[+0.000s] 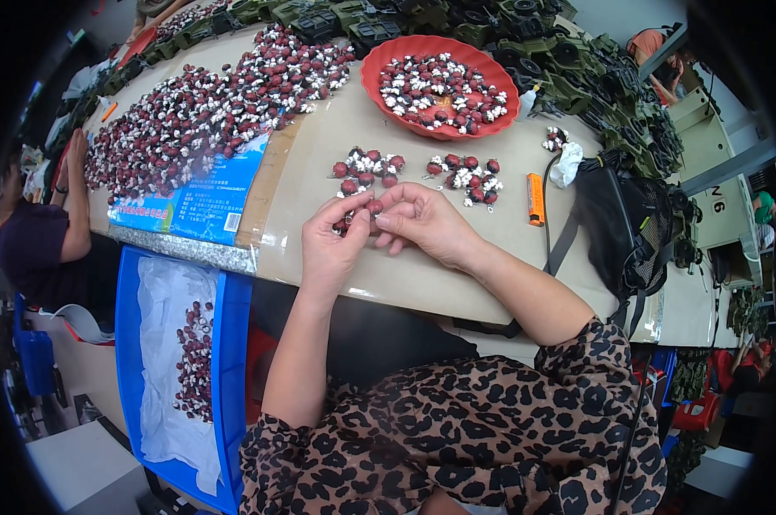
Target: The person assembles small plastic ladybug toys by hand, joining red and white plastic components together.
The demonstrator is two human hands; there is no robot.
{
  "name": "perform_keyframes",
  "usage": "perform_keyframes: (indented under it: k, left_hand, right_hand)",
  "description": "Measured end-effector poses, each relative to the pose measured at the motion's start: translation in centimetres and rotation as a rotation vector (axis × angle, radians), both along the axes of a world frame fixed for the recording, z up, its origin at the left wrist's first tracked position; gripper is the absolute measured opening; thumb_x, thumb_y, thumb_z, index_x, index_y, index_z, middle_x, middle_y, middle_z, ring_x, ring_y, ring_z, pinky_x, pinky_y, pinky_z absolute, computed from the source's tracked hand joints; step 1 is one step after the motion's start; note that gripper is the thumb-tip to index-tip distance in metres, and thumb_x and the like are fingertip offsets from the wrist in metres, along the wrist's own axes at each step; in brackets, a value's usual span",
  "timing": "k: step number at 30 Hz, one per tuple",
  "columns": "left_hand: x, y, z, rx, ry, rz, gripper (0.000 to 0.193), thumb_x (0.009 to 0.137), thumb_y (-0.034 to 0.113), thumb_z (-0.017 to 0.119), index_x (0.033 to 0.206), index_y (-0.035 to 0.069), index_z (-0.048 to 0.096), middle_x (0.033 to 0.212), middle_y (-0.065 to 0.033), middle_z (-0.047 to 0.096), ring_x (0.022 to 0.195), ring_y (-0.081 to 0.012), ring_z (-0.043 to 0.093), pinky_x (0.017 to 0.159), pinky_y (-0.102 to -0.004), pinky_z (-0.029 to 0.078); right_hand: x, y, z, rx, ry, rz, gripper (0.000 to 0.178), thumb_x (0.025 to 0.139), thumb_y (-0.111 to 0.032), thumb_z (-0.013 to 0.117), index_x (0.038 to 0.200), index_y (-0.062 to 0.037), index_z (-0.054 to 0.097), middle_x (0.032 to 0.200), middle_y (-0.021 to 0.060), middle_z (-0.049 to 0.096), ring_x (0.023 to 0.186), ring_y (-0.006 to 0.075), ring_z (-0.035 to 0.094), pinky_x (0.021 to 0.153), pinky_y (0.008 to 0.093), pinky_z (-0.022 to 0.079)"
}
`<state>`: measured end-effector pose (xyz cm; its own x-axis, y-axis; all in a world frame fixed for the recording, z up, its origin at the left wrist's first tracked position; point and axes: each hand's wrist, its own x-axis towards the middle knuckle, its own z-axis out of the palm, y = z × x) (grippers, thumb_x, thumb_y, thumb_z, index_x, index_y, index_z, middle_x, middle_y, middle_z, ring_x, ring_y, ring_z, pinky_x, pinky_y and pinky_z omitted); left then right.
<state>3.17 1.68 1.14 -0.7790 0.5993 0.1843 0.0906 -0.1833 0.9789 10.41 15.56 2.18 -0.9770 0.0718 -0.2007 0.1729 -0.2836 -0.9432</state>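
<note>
My left hand (pixel 332 245) pinches a small round red-and-black figure (pixel 374 207), ladybug-like, between thumb and fingertips. My right hand (pixel 426 225) meets it from the right, thumb and fingers closed together beside the piece; whatever is between them is mostly hidden. Just beyond my hands lie two small clusters of red, black and white figures, a left cluster (pixel 366 163) and a right cluster (pixel 468 178). A scalloped red bowl (pixel 510 110) behind them holds many more of the same figures.
A large heap of figures (pixel 225 112) covers the table's left, partly over a blue printed sheet (pixel 250 163). Right are an orange box-shaped item (pixel 536 202) and a black bag (pixel 620 232). Green toy vehicles (pixel 559 60) line the back. A blue bin (pixel 233 360) stands below left; another person (pixel 44 223) sits left.
</note>
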Motion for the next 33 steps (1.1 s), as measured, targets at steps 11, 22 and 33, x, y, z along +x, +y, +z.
perform_keyframes:
  k: [11,22,33]
  left_hand:
    - [-0.08,0.04,-0.27,0.004,-0.128,-0.025,0.032,0.076,-0.002,0.057,0.108,0.003,0.056,0.082,-0.0002,0.055,0.072,-0.0033,0.048,0.065,-0.0152,0.039]
    - [0.11,-0.01,-0.03,0.005,-0.087,-0.026,0.028,0.076,-0.002,0.057,0.104,0.001,0.056,0.089,-0.0025,0.058,0.08,-0.0048,0.051,0.071,-0.0172,0.041]
    - [0.02,0.18,-0.45,0.004,-0.067,-0.02,0.026,0.076,-0.003,0.057,0.102,0.0,0.057,0.084,-0.0004,0.058,0.07,0.0,0.048,0.062,-0.0127,0.039]
  right_hand:
    - [0.1,-0.03,-0.43,0.056,0.09,-0.189,0.017,0.079,-0.006,0.06,0.092,-0.003,0.048,0.077,0.0024,0.056,0.063,0.006,0.055,0.056,0.0185,0.047]
    - [0.21,-0.15,-0.48,0.096,0.111,-0.172,0.01,0.079,-0.007,0.059,0.086,-0.0034,0.053,0.072,0.0004,0.057,0.06,0.0042,0.053,0.054,0.0172,0.044]
    - [0.15,-0.44,-0.5,0.171,0.1,-0.161,0.011,0.08,-0.011,0.059,0.083,-0.0025,0.053,0.065,-0.0019,0.054,0.055,0.0022,0.048,0.049,0.0167,0.04]
